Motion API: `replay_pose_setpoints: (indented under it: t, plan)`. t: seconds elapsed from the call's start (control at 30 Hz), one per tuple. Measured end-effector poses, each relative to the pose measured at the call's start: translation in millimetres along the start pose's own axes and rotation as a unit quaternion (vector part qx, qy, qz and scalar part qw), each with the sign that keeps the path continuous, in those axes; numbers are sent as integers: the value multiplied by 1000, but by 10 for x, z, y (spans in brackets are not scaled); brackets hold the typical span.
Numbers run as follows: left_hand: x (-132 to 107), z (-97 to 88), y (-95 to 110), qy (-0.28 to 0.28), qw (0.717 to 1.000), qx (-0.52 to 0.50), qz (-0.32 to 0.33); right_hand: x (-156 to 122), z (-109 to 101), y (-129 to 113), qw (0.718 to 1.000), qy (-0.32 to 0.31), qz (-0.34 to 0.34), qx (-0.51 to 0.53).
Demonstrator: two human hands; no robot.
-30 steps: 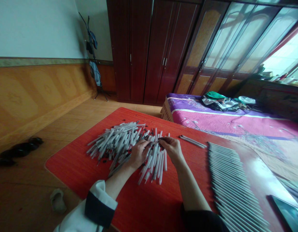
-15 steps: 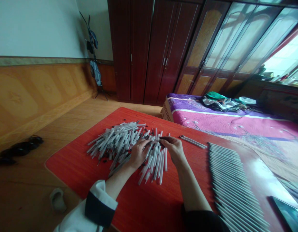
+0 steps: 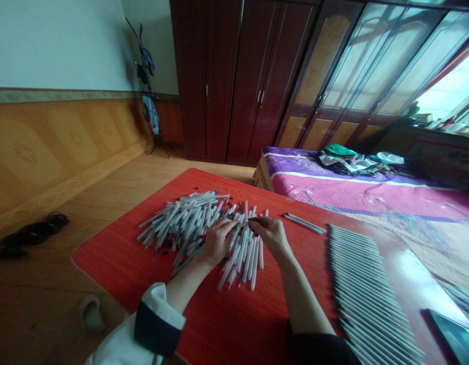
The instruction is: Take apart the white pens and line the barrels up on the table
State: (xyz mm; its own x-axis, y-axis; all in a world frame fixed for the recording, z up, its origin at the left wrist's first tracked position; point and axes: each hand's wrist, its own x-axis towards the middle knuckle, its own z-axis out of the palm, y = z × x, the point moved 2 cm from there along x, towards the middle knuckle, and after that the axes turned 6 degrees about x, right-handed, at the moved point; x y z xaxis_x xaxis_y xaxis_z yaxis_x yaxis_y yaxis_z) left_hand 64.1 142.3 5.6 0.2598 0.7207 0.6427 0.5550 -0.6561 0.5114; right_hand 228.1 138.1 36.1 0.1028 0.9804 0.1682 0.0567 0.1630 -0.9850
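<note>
Over the pile, my left hand [image 3: 218, 241] pinches one end of a slim whitish tube [image 3: 242, 224] that looks like a pen barrel. The other end meets the pinched fingertips of my right hand [image 3: 271, 236]; whether a small dark part sits between them is too small to tell. Under and beside both hands, a loose heap of translucent white tubes [image 3: 185, 220] lies on the red table [image 3: 234, 324], with small black pieces [image 3: 165, 252] scattered around it. Right of my right hand lie a few separate tubes [image 3: 303, 223].
On the right, many tubes lie side by side in a neat row [image 3: 367, 289], dark ends facing left. A phone [image 3: 453, 332] rests at the table's right edge. Beyond stand a bed [image 3: 295, 172] and dark wardrobes [image 3: 219, 76]. A slipper [image 3: 91, 314] is on the floor.
My right hand has shifted slightly left, closer to my left hand, and the gap between their fingertips is smaller. The heap and the row look the same.
</note>
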Motion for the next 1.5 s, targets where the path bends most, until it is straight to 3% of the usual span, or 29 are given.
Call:
replay_pose_setpoints:
  t: [0.2,0.4,0.57,0.67,0.77,0.93,1.1,1.27,1.4,1.5]
  plan:
    - [6,1,-5,14,1000,-7,9,-1,19,15,995,7,24,92]
    - [7,-9,15,10,1000,2,16,-33,14,-35,997,33,61,38]
    - [8,-5,12,20,1000,-6,7,-14,-11,-29,997,17,31,73]
    - [6,-1,12,19,1000,-5,10,-11,-14,-13,999,7,29,31]
    - [6,4,6,16,1000,-10,9,-18,-8,-11,998,39,38,-24]
    - [10,4,5,19,1000,-17,-4,-27,23,-30,999,25,4,30]
    - [12,0,21,5,1000,-27,-6,-27,-7,-25,997,37,10,-69]
    - [4,5,4,-1,999,-26,-19,-25,-5,-47,1000,1,-10,-12]
    - [2,7,10,-6,1000,-20,-12,-30,-23,-72,996,24,1,-87]
    - [6,3,17,-6,1000,-19,-18,-38,-15,-96,997,9,-3,-77]
